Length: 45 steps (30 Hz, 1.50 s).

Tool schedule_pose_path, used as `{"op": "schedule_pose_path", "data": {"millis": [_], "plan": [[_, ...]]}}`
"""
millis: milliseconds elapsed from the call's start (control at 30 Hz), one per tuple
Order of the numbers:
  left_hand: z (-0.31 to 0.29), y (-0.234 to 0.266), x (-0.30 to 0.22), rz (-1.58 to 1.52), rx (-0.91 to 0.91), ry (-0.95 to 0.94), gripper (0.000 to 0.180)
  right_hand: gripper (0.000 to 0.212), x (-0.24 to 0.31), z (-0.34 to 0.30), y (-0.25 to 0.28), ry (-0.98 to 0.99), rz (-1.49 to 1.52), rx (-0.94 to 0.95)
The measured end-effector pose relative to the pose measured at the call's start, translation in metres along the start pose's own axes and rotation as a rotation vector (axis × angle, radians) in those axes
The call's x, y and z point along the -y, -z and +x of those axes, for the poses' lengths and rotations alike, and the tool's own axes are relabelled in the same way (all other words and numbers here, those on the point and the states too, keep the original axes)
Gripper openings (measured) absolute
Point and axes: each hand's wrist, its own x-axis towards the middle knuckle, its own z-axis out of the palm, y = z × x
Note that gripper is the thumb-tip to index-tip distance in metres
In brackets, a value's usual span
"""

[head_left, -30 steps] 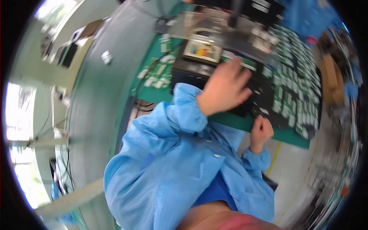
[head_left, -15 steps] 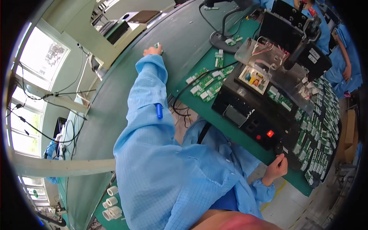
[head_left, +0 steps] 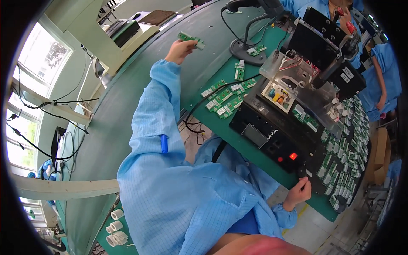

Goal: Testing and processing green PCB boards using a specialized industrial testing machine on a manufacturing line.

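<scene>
My left hand [head_left: 182, 51] is raised over the grey-green belt surface at the far end of my reach. Its fingers grip a green circuit board [head_left: 185, 36] with white parts on it. At the right, my right hand [head_left: 298, 192] is closed near the edge of the green mat, beside a small black knob [head_left: 302, 171] at the corner of the black test machine [head_left: 263, 134]. What its curled fingers hold, if anything, is hidden. Several green circuit boards [head_left: 224, 101] lie on the green mat [head_left: 204, 121] left of the machine.
Many more boards [head_left: 340, 170] fill a dark tray at the right. A scanner on a round stand [head_left: 248, 53] and a black cable [head_left: 199, 102] lie beyond the mat. White rolls [head_left: 115, 226] sit at lower left. Co-workers in blue [head_left: 382, 80] are at upper right.
My left hand has lifted off the belt surface with the circuit board, which now shows clearly. My right hand stays beside the machine's corner. The whole view has shifted slightly.
</scene>
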Motion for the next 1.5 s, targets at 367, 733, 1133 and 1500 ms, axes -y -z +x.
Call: {"op": "schedule_pose_path", "data": {"millis": [367, 733, 1133, 1500], "plan": [[-0.038, -0.222, -0.032, -0.757, 0.244, 0.004, 0.014, 0.031, 0.0, 0.0, -0.004, 0.002, -0.006, -0.01], [-0.021, -0.267, -0.06, -1.06, 0.463, 0.038, 0.016, 0.029, -0.007, -0.002, -0.003, 0.085, -0.063, -0.016], [0.01, -0.155, -0.03, 0.271, 0.613, -0.086, 0.042, 0.031, -0.002, 0.0, -0.001, 0.018, -0.066, 0.019], [0.048, 0.158, 0.034, 1.14, 0.208, 0.12, 0.052, 0.028, 0.032, 0.086, 0.049, 0.152, 0.153, 0.066]]}}
